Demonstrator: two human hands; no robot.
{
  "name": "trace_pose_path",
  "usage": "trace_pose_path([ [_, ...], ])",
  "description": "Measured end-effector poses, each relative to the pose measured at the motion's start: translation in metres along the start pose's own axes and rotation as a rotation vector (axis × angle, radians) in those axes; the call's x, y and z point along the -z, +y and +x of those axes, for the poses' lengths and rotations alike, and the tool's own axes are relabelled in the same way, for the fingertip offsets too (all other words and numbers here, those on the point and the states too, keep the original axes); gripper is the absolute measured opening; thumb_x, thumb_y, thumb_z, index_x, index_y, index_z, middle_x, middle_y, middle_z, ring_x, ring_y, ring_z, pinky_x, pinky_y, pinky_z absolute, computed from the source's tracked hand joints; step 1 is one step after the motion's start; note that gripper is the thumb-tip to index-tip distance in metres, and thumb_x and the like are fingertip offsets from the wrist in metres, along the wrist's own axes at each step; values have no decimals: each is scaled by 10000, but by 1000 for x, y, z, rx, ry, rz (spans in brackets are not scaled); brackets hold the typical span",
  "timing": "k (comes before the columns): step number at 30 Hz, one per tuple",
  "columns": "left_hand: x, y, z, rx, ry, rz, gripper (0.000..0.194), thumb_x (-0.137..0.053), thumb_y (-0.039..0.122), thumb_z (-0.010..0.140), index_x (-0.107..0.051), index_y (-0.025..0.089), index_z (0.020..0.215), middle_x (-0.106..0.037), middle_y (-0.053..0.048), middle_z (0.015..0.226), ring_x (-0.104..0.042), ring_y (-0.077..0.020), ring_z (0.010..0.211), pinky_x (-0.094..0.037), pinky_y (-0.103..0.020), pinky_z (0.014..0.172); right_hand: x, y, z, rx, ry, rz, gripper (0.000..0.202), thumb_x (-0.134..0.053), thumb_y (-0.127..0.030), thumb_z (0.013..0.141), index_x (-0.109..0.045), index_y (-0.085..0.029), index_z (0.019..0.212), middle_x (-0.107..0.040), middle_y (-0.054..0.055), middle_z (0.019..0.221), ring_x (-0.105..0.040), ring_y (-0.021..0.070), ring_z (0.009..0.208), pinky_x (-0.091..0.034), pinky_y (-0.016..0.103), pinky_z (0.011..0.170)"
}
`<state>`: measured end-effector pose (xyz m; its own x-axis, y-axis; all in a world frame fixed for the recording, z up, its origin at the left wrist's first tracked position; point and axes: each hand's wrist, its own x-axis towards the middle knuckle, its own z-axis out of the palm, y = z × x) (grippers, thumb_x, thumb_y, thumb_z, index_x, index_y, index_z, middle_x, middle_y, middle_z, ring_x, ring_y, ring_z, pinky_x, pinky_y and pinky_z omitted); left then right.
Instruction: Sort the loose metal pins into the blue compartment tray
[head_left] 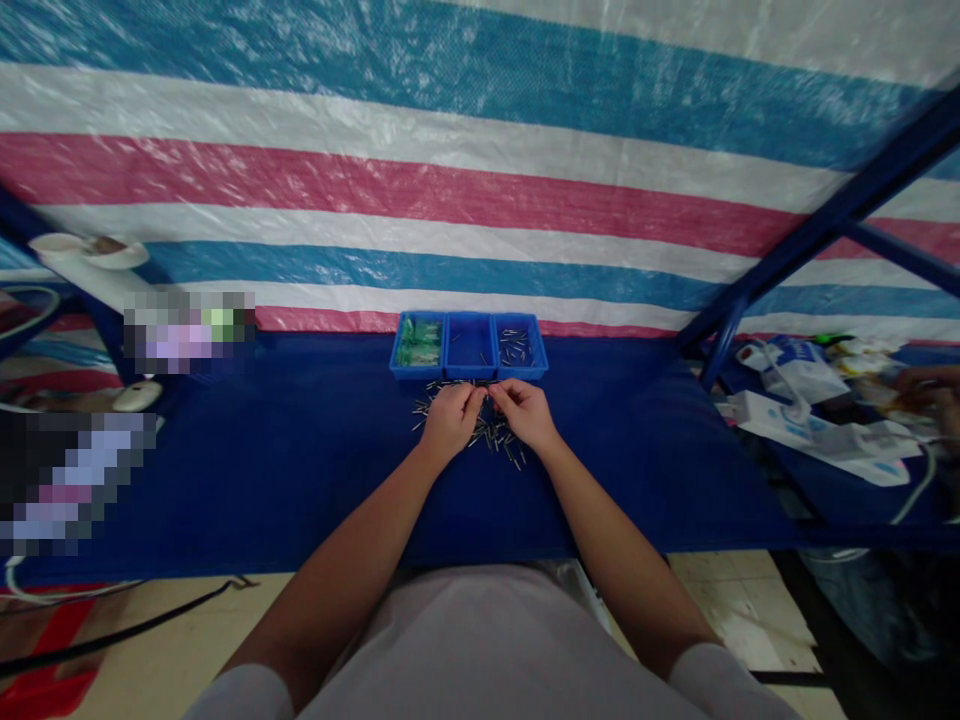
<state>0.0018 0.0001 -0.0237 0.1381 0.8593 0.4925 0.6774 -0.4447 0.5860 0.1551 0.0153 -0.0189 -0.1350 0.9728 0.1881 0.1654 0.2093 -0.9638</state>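
Observation:
My left hand [453,418] and my right hand [526,411] meet over a loose pile of thin dark metal pins [491,434] on the blue table. Thumbs and fingertips of both are pinched close together; whatever sits between them is too small to make out. Just beyond the hands stands a blue tray [469,373] with three compartments. Green-tinted clear packets [418,342] fill its left compartment. A couple of tiny pieces lie in the middle one, and several silvery pins [515,347] are scattered in the right one.
The blue table [315,450] runs across the view before a striped plastic sheet [450,190]. Blue frame bars [795,245] slant at the right. Beyond them lie a white box [821,440], plastic bags and a person's hand [930,385]. A white cable [30,590] hangs at the left.

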Motion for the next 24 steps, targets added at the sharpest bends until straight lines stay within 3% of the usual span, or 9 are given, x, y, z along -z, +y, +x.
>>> trace_pose_path([
  [7, 3, 7, -1, 5, 5, -87, 231, -453, 370, 912, -597, 190, 891, -610, -18, 715, -556, -147, 676, -426, -276, 661, 1, -3, 1, 9, 16, -34, 343, -588, -504, 792, -616, -183, 675, -566, -6, 562, -495, 126, 514, -396, 252, 521],
  [24, 2, 6, -1, 16, 6, -111, 204, -469, 356, 903, -591, 194, 913, -590, -11, 691, -544, -144, 656, -432, -273, 642, 3, -6, 1, 12, 34, -127, 413, -546, -536, 820, -616, -184, 617, -557, -4, 536, -495, 128, 512, -400, 256, 533],
])
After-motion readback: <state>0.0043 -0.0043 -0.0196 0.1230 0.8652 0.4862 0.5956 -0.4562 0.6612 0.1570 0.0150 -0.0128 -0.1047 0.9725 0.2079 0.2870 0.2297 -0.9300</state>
